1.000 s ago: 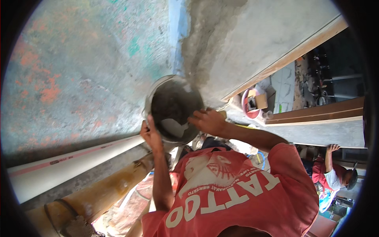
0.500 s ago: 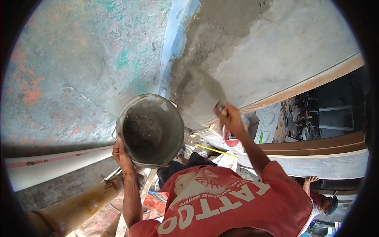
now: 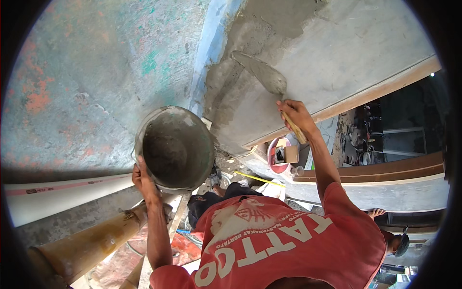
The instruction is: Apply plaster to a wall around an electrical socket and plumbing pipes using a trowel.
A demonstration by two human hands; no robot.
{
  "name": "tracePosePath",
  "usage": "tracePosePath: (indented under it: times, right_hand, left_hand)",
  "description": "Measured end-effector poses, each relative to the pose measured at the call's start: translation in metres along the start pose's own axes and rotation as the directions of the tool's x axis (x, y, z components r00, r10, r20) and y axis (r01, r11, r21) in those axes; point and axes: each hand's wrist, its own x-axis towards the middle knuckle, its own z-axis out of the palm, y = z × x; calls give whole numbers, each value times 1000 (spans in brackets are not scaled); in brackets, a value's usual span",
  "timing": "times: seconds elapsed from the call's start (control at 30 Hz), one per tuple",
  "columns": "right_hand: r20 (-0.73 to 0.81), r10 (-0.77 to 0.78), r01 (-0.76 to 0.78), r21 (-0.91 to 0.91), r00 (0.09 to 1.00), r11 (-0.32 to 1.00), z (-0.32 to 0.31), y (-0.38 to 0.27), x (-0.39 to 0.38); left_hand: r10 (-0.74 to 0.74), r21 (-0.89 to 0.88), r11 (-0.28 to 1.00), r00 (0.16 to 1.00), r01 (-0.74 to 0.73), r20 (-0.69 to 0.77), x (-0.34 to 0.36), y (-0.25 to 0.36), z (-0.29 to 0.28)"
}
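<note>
My left hand (image 3: 145,180) is closed on the rim of a dark round bucket (image 3: 204,161), whose mouth faces up. Grey wet mortar (image 3: 165,153) lies in the bottom. In my right hand (image 3: 297,117) is the wooden handle of a pointed trowel (image 3: 262,73). Its blade is smeared with mortar and lies over the grey wall, with the tip by the freshly coated strip. Darker wet plaster (image 3: 276,21) covers the wall's inner corner, beside a light blue painted band (image 3: 208,45).
A pink tub (image 3: 272,161) with a small box stands below my right hand. A thick bamboo pole (image 3: 91,241) and a white pipe (image 3: 67,197) are at the lower left. A wood-framed window opening (image 3: 380,169) is at right. Another person in a dark cap (image 3: 403,243) is at lower right.
The trowel has moved up and to the right, its blade turning flatter to view. The bucket has shifted slightly left and up with my left hand.
</note>
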Motion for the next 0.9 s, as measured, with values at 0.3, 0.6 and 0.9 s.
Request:
tracePosePath:
  times: [0.3,0.6,0.9]
  right_hand:
    - [-96,-496,259,-759,863,597,57,-4,13]
    - [-188,-449,159,-762,873,628,40,-63,34]
    - [-377,-440,253,-452,815,856,5,-105,-32]
  left_hand:
    - [-15,-39,999,998,18,59,0,-5,2]
    - [9,-40,999,998,-7,66,6,-9,1]
    - [62,24,998,995,-64,72,10,-16,-6]
